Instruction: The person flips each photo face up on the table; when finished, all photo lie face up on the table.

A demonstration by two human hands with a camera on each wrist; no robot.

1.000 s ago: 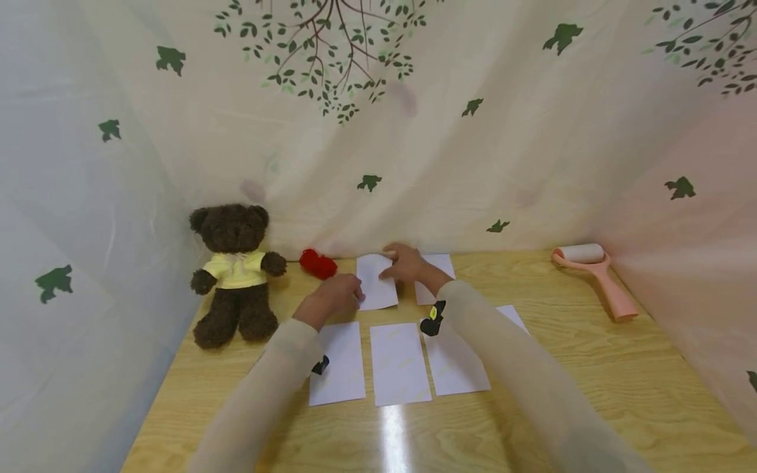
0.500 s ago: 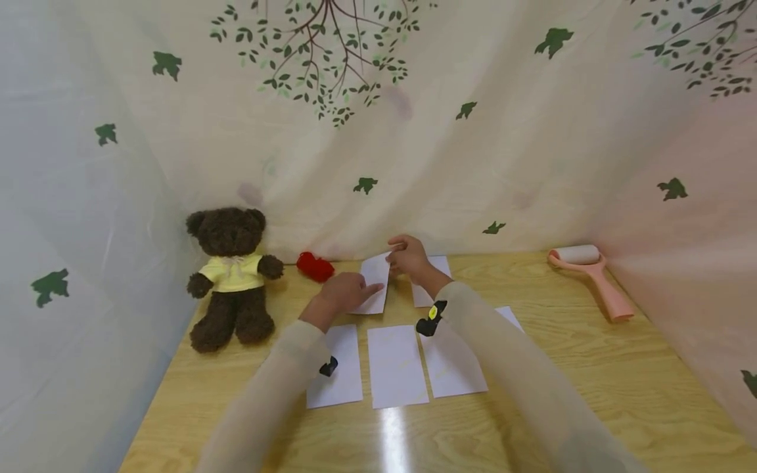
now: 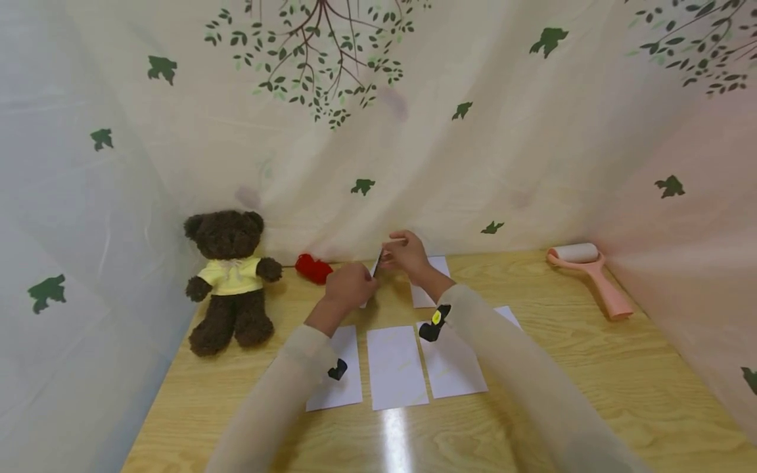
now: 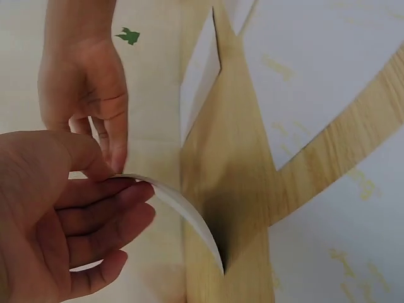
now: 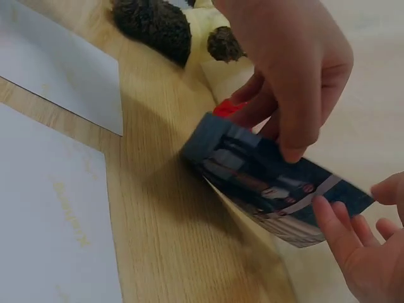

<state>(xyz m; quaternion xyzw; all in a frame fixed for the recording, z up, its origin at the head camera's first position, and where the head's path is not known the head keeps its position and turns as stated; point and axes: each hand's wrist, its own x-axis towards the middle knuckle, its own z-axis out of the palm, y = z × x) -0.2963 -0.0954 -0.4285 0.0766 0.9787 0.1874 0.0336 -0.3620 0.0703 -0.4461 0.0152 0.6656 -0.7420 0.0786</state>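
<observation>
Our clock's middle is the card (image 5: 262, 180). We see the bear (image 3: 230, 276) at nine o'clock, then the red thing (image 3: 314, 269), nearer. At eight, the left hand (image 3: 350, 286) pinches the card, thumb and fingers together. The card is held tilted over the table (image 3: 591, 394). White sheets (image 3: 397, 368) lie from seven round to four. At three, the right hand (image 3: 408, 255) pinches it too. The roller (image 3: 597, 271) is further along at three.

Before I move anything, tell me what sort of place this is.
Likely a makeshift tabletop booth: a wood-grain table walled by branch-printed cloth, with a bear near the back left corner.
</observation>
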